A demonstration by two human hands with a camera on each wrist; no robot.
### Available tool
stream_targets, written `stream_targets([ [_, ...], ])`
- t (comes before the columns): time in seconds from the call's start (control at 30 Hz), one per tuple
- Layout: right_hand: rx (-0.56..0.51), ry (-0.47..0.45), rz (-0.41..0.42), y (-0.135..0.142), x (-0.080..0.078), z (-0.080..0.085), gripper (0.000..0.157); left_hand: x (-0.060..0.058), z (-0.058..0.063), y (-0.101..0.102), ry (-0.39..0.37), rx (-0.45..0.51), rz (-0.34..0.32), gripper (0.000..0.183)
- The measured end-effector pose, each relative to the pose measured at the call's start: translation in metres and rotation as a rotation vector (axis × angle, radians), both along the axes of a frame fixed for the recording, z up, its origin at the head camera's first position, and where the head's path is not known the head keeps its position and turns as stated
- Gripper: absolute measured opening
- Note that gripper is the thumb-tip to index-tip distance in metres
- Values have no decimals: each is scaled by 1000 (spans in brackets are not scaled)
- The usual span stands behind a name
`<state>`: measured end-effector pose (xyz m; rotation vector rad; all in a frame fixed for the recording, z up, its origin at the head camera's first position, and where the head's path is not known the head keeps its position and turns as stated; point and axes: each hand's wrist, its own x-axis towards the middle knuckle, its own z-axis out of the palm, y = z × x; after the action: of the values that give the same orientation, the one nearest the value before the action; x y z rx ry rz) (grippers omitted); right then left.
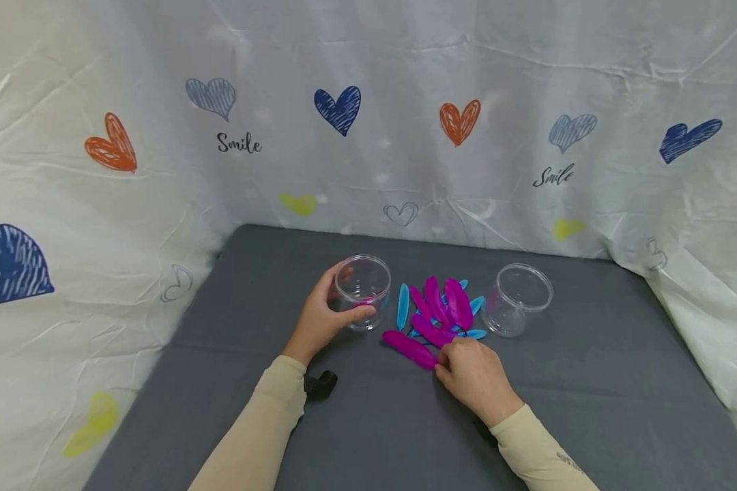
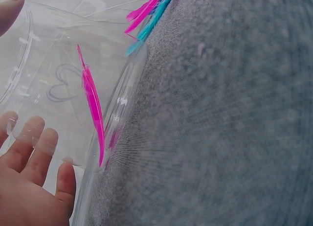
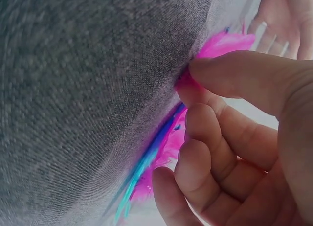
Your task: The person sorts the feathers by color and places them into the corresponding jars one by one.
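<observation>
My left hand [image 1: 322, 317] grips a clear plastic jar [image 1: 364, 276] from its left side, thumb in front and fingers behind. One magenta feather [image 2: 94, 108] leans inside that jar, as the left wrist view shows. With thumb and forefinger, my right hand [image 1: 475, 375] pinches the end of a magenta feather [image 1: 410, 349] lying at the front of a loose pile. Other magenta feathers [image 1: 458, 305] and several blue feathers [image 1: 402, 307] make up the pile between the two jars. In the right wrist view, the fingertips hide the pinched end of the feather [image 3: 225, 44].
A second clear jar [image 1: 518, 296] stands right of the pile. Grey cloth [image 1: 368, 436] covers the table. A white curtain [image 1: 399, 61] printed with hearts hangs behind and at the sides. Black straps [image 1: 321, 385] sit by the wrists.
</observation>
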<state>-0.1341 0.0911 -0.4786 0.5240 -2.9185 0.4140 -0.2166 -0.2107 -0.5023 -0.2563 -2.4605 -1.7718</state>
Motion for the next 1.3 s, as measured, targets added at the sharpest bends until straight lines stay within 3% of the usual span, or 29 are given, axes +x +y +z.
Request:
stream_targets([
  [0.4, 5, -14, -18, 2, 0, 4, 36, -5, 0, 1, 7, 9, -15, 98],
  [0.63, 1, 60, -18, 8, -5, 19, 27, -6, 2, 3, 9, 8, -13, 98],
  [1.07, -49, 114, 3, 21, -14, 36, 24, -1, 1, 1, 2, 4, -4, 100],
  [1.3, -83, 153, 27, 28, -26, 54, 25, 1, 0, 2, -2, -1, -4, 99],
])
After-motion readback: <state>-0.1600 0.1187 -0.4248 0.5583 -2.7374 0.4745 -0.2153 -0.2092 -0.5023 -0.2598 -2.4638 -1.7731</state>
